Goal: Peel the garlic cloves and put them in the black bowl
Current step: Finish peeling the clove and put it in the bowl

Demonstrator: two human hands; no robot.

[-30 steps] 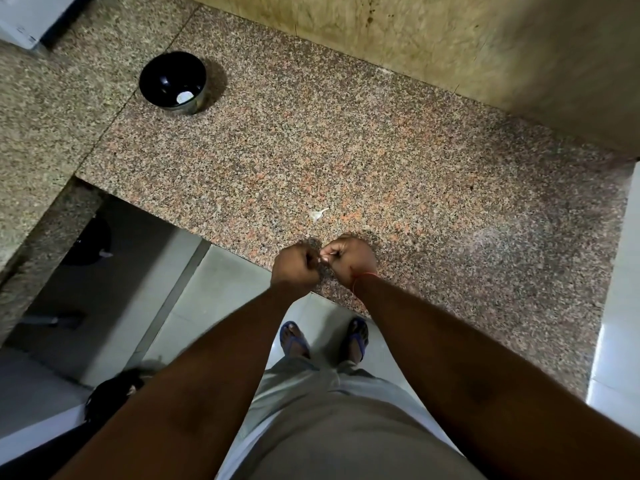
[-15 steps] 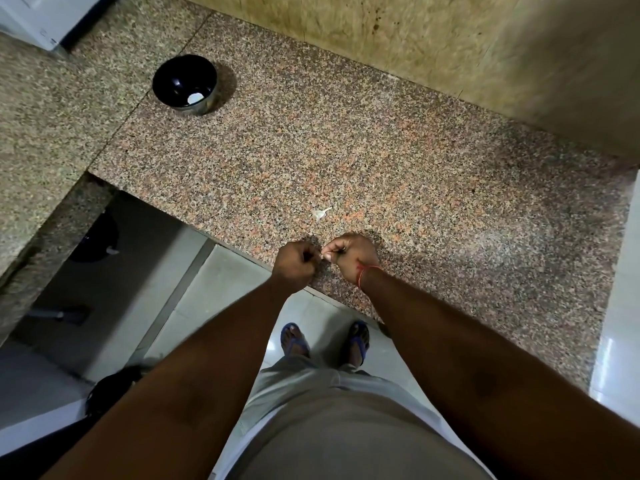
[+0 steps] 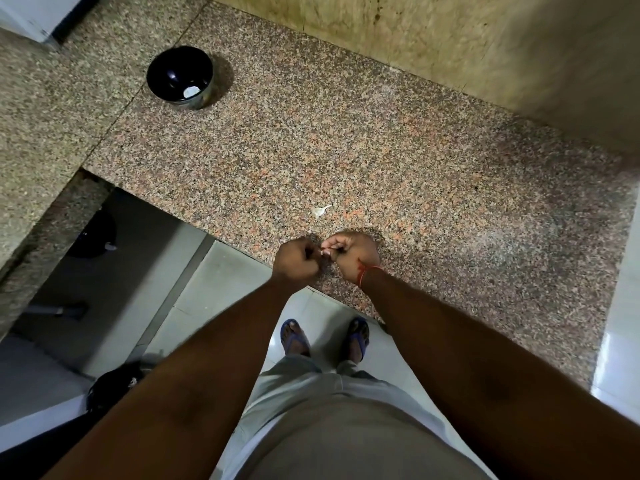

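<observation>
Head view: my left hand (image 3: 297, 259) and right hand (image 3: 349, 253) both pinch a garlic clove (image 3: 325, 251) at frame centre, over counter (image 3: 398, 161) edge. Black bowl (image 3: 179, 77) upper left, one peeled clove (image 3: 191, 92) inside.

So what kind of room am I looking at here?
Probably a home kitchen: a speckled granite counter against a wall, a black bowl holding a peeled clove, and garlic skin lying on the counter.
</observation>
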